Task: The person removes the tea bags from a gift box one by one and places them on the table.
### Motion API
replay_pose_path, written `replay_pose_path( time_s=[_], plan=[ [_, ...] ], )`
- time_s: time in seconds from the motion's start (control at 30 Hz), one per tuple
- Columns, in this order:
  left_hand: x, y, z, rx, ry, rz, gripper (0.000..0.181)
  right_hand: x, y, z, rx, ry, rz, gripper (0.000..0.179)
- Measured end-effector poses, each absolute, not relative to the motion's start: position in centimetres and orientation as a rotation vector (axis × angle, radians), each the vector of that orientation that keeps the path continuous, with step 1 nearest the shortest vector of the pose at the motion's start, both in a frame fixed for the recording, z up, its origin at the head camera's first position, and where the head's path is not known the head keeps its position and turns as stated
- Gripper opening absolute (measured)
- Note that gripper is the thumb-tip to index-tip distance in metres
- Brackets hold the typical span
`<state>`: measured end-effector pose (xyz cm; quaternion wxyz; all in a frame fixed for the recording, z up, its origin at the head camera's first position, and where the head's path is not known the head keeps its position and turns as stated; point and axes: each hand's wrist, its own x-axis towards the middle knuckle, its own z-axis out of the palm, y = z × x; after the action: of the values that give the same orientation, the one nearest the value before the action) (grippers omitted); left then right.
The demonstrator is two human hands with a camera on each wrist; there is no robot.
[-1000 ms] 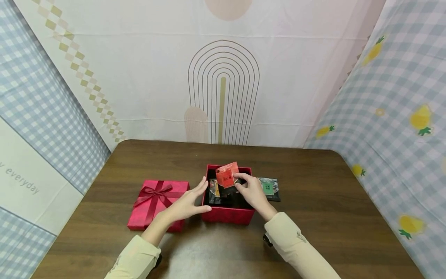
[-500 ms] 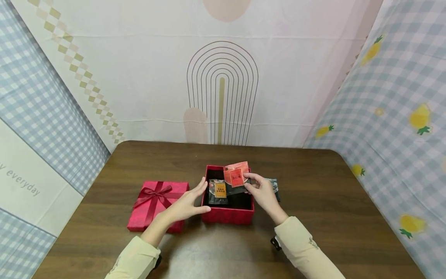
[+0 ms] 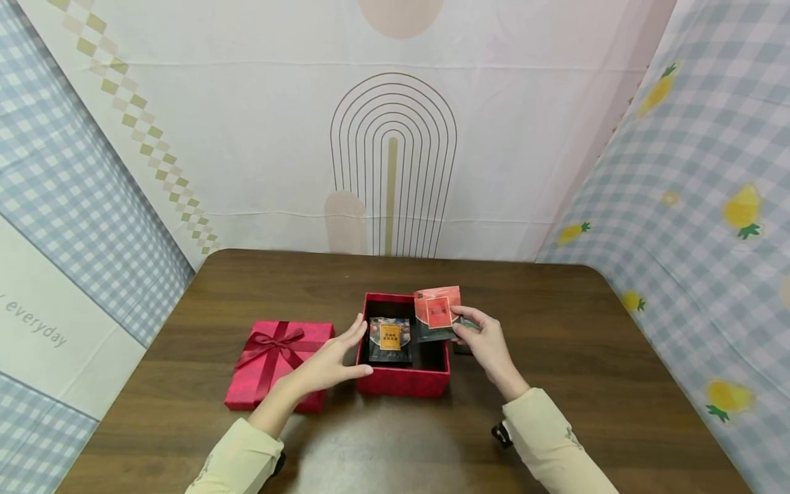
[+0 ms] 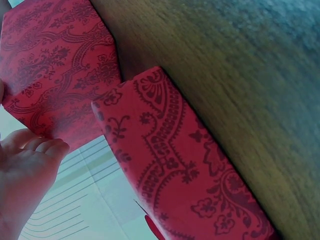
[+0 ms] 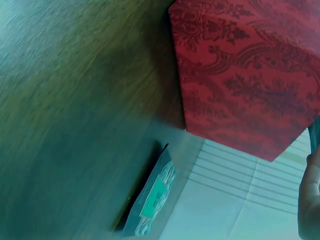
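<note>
My right hand (image 3: 487,344) pinches the edge of a red-and-black sachet (image 3: 437,314) with a red label, held over the right side of the open red gift box (image 3: 404,381). Inside the box lies a black sachet (image 3: 390,340) with an orange label. My left hand (image 3: 332,362) rests at the box's left side, fingers spread and fairly straight; in the left wrist view its fingers (image 4: 50,146) are beside the patterned box wall (image 4: 60,65). A sachet with a green label (image 5: 152,197) lies on the table right of the box, mostly hidden in the head view.
The red box lid (image 3: 278,363) with a ribbon bow lies left of the box, under the left forearm. Everything stands on a brown wooden table (image 3: 555,425). A patterned cloth (image 3: 494,137) hangs behind its back edge.
The right hand has drawn the red-labelled sachet rightward from above the box's middle, uncovering the orange-labelled one and covering most of the green-labelled one. My left hand has stayed in place.
</note>
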<state>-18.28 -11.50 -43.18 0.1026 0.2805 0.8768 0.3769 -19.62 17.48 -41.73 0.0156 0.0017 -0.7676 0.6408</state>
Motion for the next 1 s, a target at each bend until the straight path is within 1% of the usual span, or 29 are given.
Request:
replay_pose_path(
  time_s=[0.2,0.67,0.8,0.9,1.0],
  plan=[
    [-18.2,-11.5,-43.2,0.830,2.588,1.121,0.083,-19.5,18.5,-41.6,-0.052,-2.346,2.018,0.035],
    [-18.3,-11.5,-43.3,0.829,2.578,1.127,0.083,-19.4,21.8,-42.8,-0.141,-2.309,2.055,0.038],
    [-18.3,-11.5,-43.3,0.830,2.577,1.127,0.083,-19.5,22.8,-43.8,-0.060,-2.253,2.057,0.039],
    [-18.4,-11.5,-43.3,0.829,2.576,1.127,0.082,-20.4,24.5,-45.8,0.102,-2.116,2.156,0.036],
    [-18.4,-11.6,-43.3,0.822,2.571,1.129,0.082,-20.7,25.6,-46.8,0.184,-2.039,2.222,0.033]
  ],
)
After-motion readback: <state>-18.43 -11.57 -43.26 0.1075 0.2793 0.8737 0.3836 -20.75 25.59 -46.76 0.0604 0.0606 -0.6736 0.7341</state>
